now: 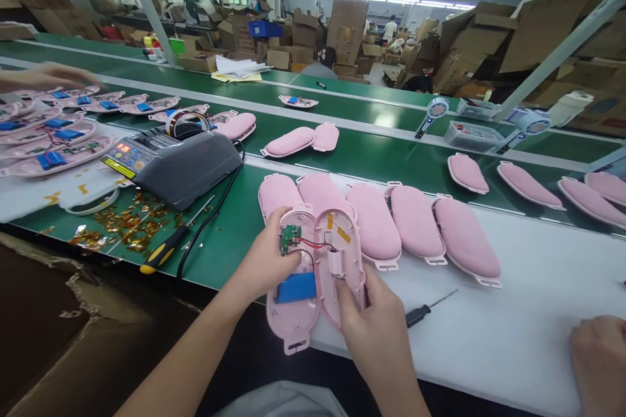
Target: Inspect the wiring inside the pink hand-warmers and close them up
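Observation:
My left hand grips the left half of an opened pink oval casing, thumb inside and fingers round its outer edge. In that half sit a green circuit board and a blue battery pack. Closed round the lower right edge of the other casing half is my right hand. Red and black wires run between the halves, and strips of amber tape stick inside the right one. Just beyond, several closed pink casings lie side by side. A dark-handled screwdriver rests right of my right hand.
A grey tape dispenser stands left, with amber tape scraps and a yellow-black screwdriver nearby. More open casings lie far left beside another person's hand. Another hand rests at right. Pink casings sit on the green belt.

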A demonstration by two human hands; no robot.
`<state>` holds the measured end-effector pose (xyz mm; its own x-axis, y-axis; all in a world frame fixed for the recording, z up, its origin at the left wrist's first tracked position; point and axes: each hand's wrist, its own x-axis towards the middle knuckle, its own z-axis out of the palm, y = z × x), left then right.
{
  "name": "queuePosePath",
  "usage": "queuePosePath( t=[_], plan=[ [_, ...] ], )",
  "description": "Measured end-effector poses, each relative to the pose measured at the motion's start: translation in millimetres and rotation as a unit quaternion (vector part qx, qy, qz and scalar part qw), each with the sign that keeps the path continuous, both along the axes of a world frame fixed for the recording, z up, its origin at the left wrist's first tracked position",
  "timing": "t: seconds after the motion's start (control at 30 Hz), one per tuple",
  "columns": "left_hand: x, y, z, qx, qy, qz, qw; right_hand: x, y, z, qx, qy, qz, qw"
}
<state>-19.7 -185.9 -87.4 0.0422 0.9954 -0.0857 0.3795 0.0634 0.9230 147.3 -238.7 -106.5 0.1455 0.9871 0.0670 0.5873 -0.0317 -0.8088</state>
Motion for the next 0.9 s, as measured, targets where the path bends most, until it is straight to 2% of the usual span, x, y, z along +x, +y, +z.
queuePosePath(
  t=[0.07,0.13,0.2,0.27,0.37,0.47,0.53,0.6,0.67,0.8,0.9],
  plan=[
    [-6,-1,0.5,-0.02,-0.083,-0.064,0.994,1,1,-2.6,0.024,-0.01,0.008,1.0],
    [-9,-1,-0.2,-0.034,-0.128,-0.092,0.987,1,3,-3.9,0.041,-0.022,0.013,0.999],
    [-7,-2,-2.2,-0.015,-0.105,-0.058,0.993,0,3,-4.8,0.059,-0.029,0.009,0.998],
    [-1,-4,-4.8,0.033,-0.042,0.009,0.999,-4,4,-6.1,0.062,-0.03,-0.003,0.998],
    [12,-9,-7.8,0.081,0.053,0.088,0.991,-11,3,-8.4,0.03,-0.022,-0.028,0.999],
    [19,-13,-8.3,0.116,0.121,0.102,0.981,-16,0,-10.0,0.029,0.058,-0.013,0.998],
    [21,-15,-7.7,0.147,0.146,0.089,0.974,-17,-5,-11.4,0.025,0.16,0.053,0.985],
    [21,-16,-7.0,0.168,0.159,0.078,0.97,-18,-12,-14.7,0.005,0.259,0.099,0.961],
    [21,-16,-6.9,0.173,0.163,0.071,0.969,-20,-20,-21.0,-0.009,0.317,0.087,0.944],
    [23,-20,-6.4,0.161,0.165,0.056,0.971,-25,-32,-34.3,0.004,0.338,0.051,0.94],
    [21,-25,0.7,0.16,0.171,0.017,0.972,-29,-31,-33.4,0.019,0.365,0.018,0.931]
  ],
)
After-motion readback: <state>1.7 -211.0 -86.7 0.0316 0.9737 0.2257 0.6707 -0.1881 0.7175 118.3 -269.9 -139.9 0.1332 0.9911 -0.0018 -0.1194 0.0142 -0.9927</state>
